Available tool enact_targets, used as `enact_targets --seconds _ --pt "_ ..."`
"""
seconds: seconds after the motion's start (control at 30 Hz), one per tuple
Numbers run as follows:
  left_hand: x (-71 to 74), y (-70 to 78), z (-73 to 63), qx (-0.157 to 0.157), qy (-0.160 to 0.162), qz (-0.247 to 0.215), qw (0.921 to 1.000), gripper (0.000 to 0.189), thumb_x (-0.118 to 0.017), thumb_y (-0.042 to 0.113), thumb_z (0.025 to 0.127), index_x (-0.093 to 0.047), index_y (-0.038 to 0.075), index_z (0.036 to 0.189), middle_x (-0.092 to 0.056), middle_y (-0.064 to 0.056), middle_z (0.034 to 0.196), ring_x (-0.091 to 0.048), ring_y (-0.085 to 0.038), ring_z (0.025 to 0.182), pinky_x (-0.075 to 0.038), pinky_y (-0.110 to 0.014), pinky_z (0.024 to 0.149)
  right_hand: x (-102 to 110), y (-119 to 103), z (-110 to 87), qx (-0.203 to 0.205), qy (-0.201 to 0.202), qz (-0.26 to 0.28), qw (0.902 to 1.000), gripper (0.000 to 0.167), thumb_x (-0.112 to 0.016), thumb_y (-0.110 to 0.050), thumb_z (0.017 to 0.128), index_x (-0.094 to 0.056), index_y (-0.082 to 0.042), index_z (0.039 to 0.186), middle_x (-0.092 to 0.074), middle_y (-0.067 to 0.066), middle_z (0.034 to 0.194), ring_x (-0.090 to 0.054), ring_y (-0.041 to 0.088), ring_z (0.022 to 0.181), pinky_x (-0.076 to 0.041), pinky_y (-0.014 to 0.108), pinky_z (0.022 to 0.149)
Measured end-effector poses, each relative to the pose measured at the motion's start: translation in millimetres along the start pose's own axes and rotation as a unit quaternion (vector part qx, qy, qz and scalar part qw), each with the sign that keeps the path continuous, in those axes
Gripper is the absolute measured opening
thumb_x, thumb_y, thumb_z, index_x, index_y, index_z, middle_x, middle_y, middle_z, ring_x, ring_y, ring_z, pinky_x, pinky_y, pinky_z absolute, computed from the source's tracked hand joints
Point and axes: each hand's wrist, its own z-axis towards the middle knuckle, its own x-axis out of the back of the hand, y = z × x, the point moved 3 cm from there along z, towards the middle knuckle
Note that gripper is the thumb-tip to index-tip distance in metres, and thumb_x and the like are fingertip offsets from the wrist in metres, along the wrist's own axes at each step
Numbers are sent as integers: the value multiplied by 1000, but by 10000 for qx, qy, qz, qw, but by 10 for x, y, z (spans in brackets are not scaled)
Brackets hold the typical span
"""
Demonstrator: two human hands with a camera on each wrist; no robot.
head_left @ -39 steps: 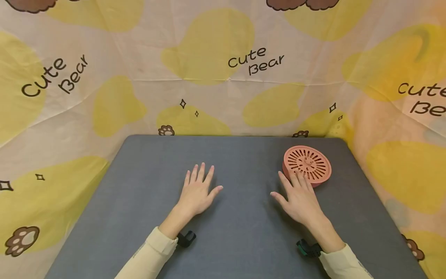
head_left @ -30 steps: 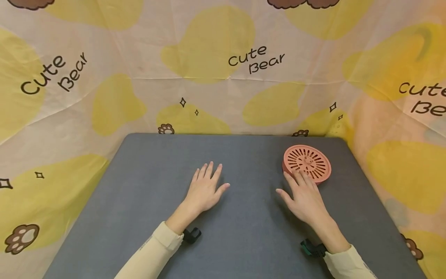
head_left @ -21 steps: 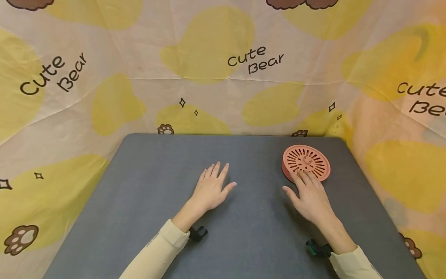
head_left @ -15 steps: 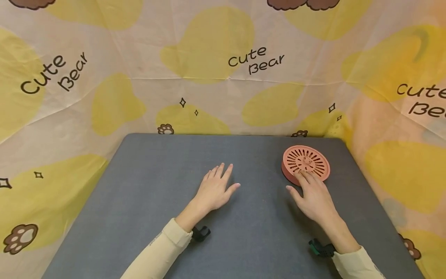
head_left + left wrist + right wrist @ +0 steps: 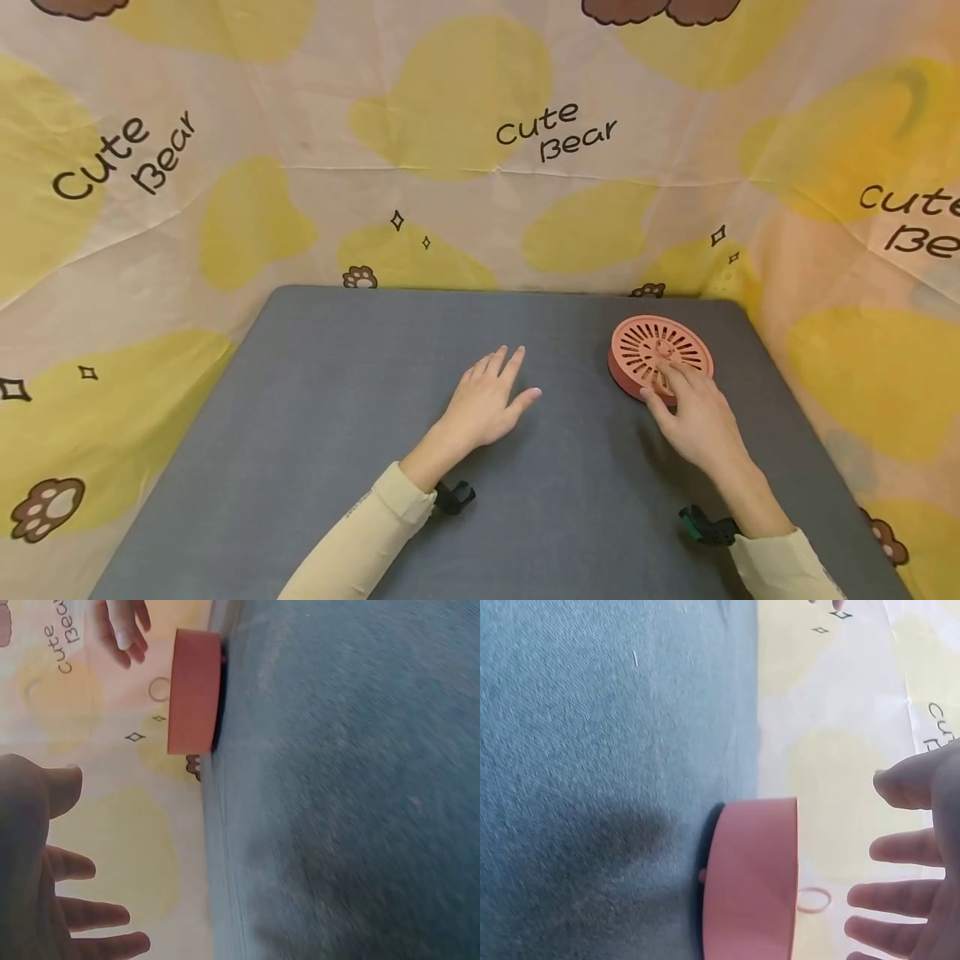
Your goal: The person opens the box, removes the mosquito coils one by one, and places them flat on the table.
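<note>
A pink round box with a slotted lid, like a mosquito-coil holder, sits on the grey table at the far right. A small ring stands up from its lid in the right wrist view, where the box's side shows. My right hand hovers over the near right part of the lid, fingers spread; the right wrist view shows a gap between them. Over the middle of the table, my left hand hangs in the air, fingers extended and holding nothing. The left wrist view shows the same box beyond that hand.
The grey table has rounded far corners. Behind it and along both sides hangs a cloth printed with yellow patches and "Cute Bear". Dark wrist straps sit below both hands.
Both hands have moved to the right. The right hand now lies farther over the lid's near right part. The pink box stays in place.
</note>
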Motion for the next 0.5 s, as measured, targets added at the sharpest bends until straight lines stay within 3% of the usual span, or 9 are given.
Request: enact_targets --seconds 0.2,0.5 --pt "-36 119 99 -81 12 -162 9998 74 -37 60 106 -21 17 164 -28 -16 165 -31 -34 149 -28 -52 118 45 88 21 -122 -8 147 9998 56 -62 -35 101 -54 2 143 -50 31 141 -43 55 126 -33 70 99" --pt "-75 235 244 -305 69 -6 9995 72 -37 59 106 -24 18 164 -31 -14 163 -34 -33 147 -31 -51 117 102 179 99 -282 -142 322 9990 53 -60 -35 102 -54 -3 144 -51 29 141 -41 59 125 -33 73 94"
